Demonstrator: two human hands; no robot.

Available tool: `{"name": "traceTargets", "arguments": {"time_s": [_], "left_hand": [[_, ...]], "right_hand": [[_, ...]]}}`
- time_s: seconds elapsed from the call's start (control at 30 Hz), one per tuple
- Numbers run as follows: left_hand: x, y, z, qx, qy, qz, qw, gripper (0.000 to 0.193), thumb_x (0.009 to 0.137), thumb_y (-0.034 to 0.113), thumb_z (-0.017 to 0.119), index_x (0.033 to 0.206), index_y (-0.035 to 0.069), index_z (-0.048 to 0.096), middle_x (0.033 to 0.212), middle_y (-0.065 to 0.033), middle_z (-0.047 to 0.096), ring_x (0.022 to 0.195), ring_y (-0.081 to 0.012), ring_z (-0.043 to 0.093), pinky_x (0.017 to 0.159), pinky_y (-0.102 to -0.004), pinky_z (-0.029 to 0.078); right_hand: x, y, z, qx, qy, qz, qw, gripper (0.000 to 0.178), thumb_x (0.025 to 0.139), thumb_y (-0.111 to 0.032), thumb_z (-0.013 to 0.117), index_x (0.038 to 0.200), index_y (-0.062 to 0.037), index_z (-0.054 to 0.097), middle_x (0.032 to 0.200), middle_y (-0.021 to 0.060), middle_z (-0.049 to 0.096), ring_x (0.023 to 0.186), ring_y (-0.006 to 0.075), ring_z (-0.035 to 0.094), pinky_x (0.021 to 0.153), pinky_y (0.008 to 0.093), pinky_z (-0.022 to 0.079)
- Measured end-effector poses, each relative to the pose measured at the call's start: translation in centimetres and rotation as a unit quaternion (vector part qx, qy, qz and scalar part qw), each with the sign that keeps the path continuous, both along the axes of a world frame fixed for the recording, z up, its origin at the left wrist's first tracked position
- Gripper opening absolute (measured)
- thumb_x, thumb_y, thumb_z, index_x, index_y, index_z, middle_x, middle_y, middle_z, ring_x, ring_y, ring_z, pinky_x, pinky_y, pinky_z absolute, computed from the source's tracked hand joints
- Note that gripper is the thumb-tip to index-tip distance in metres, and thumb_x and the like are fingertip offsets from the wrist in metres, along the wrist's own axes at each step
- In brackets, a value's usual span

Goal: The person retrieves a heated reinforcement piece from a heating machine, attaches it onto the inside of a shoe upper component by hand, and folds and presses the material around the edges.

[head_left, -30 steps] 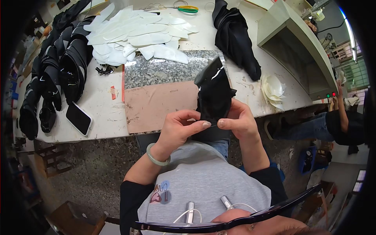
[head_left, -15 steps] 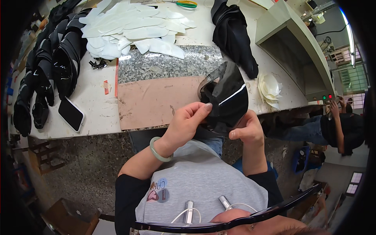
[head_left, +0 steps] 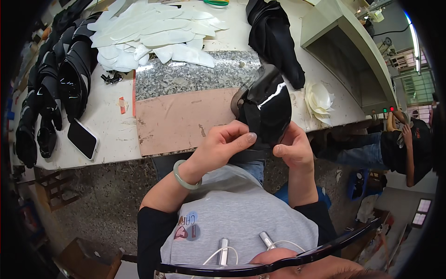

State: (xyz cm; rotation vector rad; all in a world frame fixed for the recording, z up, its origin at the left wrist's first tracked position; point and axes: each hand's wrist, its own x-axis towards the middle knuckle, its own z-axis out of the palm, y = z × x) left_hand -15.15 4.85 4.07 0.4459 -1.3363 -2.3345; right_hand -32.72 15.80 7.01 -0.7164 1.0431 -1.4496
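Note:
A glossy black shoe upper point(head_left: 265, 104), curved and partly see-through at its far edge, is held in front of me over the near edge of the table. My left hand point(head_left: 231, 143) pinches its near left edge between thumb and fingers. On the other side my right hand point(head_left: 296, 145) grips the near right edge, thumb on top and fingers partly hidden behind the piece. Under its left side lies a pinkish-brown board point(head_left: 181, 122). Beyond that is a speckled grey stone slab point(head_left: 200, 74).
Nested black uppers point(head_left: 76, 79) line the table's left side, near a phone point(head_left: 83, 139). Pale flat pieces point(head_left: 153, 32) are heaped at the back. Black pieces point(head_left: 274, 42) and cream pieces point(head_left: 319, 100) lie right, before a beige machine point(head_left: 353, 51). Another person point(head_left: 404, 149) stands far right.
The upper has tilted a little, and the bright reflection on it has shifted. My left thumb has slid slightly toward the near edge. The other person's arms have moved.

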Motion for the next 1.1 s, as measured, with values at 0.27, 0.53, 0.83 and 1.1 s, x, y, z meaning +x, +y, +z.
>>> {"name": "traceTargets", "arguments": {"time_s": [0.27,0.53,0.83,1.1], "left_hand": [[-1.9,-0.5,0.6,0.186,-0.016,0.047,0.981,0.021,0.091,0.020,0.058,0.097,0.000,0.062,0.086,-0.0009,0.061,0.078,-0.0060,0.057,0.072,-0.0222,0.051],[-3.1,-0.5,0.5,0.079,-0.086,-0.031,0.993,0.028,0.090,0.022,0.059,0.091,-0.005,0.065,0.080,-0.0023,0.063,0.074,-0.0056,0.054,0.067,-0.0200,0.044],[-3.3,-0.5,0.7,0.179,-0.058,-0.037,0.981,0.027,0.091,0.021,0.057,0.092,-0.005,0.065,0.089,-0.0058,0.063,0.081,-0.0086,0.057,0.076,-0.0222,0.046],[-3.3,-0.8,1.1,0.177,-0.054,-0.043,0.982,0.027,0.091,0.021,0.056,0.094,-0.004,0.065,0.090,-0.0056,0.064,0.082,-0.0089,0.058,0.078,-0.0225,0.046]], "right_hand": [[0.1,1.5,0.1,-0.063,0.223,-0.070,0.970,0.049,0.060,-0.002,0.081,0.105,0.0056,0.060,0.114,0.0106,0.055,0.109,0.0182,0.050,0.094,0.0306,0.037],[-0.6,1.7,0.5,0.024,0.108,-0.103,0.988,0.045,0.072,0.001,0.072,0.113,0.0069,0.054,0.103,0.0118,0.063,0.092,0.0143,0.059,0.082,0.0266,0.046],[-1.2,1.5,0.2,0.035,0.091,-0.106,0.990,0.042,0.074,0.001,0.071,0.113,0.0076,0.055,0.102,0.0111,0.063,0.090,0.0134,0.060,0.079,0.0253,0.048],[-1.4,1.2,0.2,0.040,0.089,-0.112,0.989,0.042,0.075,0.000,0.070,0.114,0.0081,0.055,0.103,0.0113,0.063,0.091,0.0136,0.060,0.081,0.0256,0.048]]}}
